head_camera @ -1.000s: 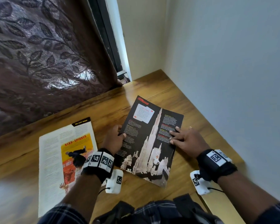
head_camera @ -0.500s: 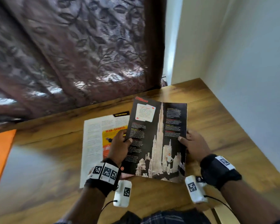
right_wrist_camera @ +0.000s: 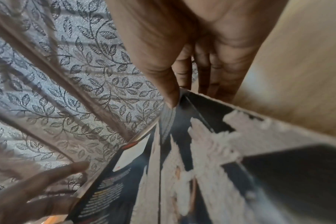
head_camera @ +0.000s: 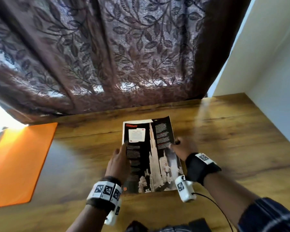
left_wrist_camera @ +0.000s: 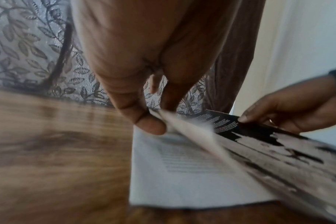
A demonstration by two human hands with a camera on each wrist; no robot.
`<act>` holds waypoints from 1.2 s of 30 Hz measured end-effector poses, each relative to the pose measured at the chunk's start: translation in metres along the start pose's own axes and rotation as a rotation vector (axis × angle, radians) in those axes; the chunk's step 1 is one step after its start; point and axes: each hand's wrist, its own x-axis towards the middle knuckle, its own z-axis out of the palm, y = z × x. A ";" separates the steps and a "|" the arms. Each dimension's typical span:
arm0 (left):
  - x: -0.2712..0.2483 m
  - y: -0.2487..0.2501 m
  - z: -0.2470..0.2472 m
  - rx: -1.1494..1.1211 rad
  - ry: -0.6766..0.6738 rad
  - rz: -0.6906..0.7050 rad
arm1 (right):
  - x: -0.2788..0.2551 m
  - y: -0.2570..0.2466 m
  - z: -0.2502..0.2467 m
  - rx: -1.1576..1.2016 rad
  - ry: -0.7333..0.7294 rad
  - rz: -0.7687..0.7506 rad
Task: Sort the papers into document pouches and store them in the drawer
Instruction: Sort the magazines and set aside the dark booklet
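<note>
While both hands clamp the dark page [head_camera: 151, 154] | left hand [head_camera: 118, 162] pinches its left edge | right hand [head_camera: 182, 148] pinches its right edge | white page [left_wrist_camera: 182, 174] beneath the left grip

Wooden table [head_camera: 233, 131], leaf-patterned brown curtain [head_camera: 107, 56] behind, pale wall [head_camera: 274, 64] at right.

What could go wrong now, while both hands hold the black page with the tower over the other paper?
1. The left hand pinches only the edge of the black tower page, and the right hand holds the opposite edge; such a thin sheet may bend or crease.
2. The white printed sheet lies right under it, so it could be dragged along or left misaligned.
3. The orange pouch lies far to the left on the wooden table; the carry may let a page slip.
</note>
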 end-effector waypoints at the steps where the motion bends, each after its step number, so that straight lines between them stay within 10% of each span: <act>1: 0.001 -0.006 0.000 0.071 -0.020 0.006 | 0.001 -0.004 0.005 0.006 0.009 0.001; 13: 0.009 -0.024 0.003 0.153 0.025 0.042 | 0.015 -0.009 0.027 0.272 -0.041 0.122; 22: 0.053 -0.031 -0.014 -0.725 0.055 -0.172 | -0.003 -0.007 0.008 0.508 -0.036 -0.138; 29: 0.040 0.030 -0.036 -1.148 0.264 0.126 | -0.008 -0.016 -0.031 0.690 0.105 -0.322; 36: 0.024 0.067 -0.030 -1.226 0.166 0.291 | -0.015 -0.016 -0.058 0.809 0.193 -0.496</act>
